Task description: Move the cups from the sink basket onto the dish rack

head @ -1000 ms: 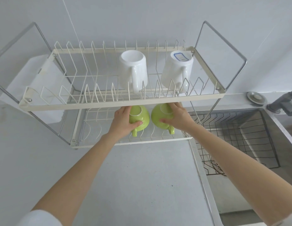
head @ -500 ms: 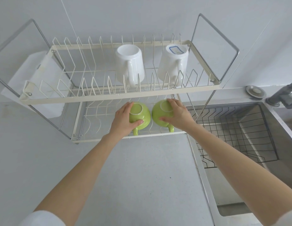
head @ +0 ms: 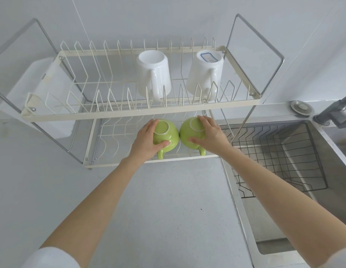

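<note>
Two green cups stand upside down, side by side, on the lower tier of the cream wire dish rack [head: 141, 113], handles pointing toward me. My left hand [head: 147, 141] grips the left green cup [head: 167, 132] from its left side, thumb across the front. My right hand [head: 209, 135] grips the right green cup [head: 189, 130] from its right side. On the upper tier two white mugs stand upside down: one in the middle [head: 152, 74] and one at the right [head: 205, 74], with a blue label on its base. The wire sink basket [head: 284, 161] at the right holds no cups.
The rack stands on a grey counter [head: 158, 209] against the wall. A steel sink [head: 313, 171] lies to the right, with a faucet [head: 334, 111] and a round drain plug [head: 301, 107] on its rim. A white plastic tray [head: 42, 93] hangs at the rack's left end.
Both hands stay on the green cups on the lower tier. My view has shifted slightly, so the rack and cups appear a little lower; the cups themselves have hardly moved.
</note>
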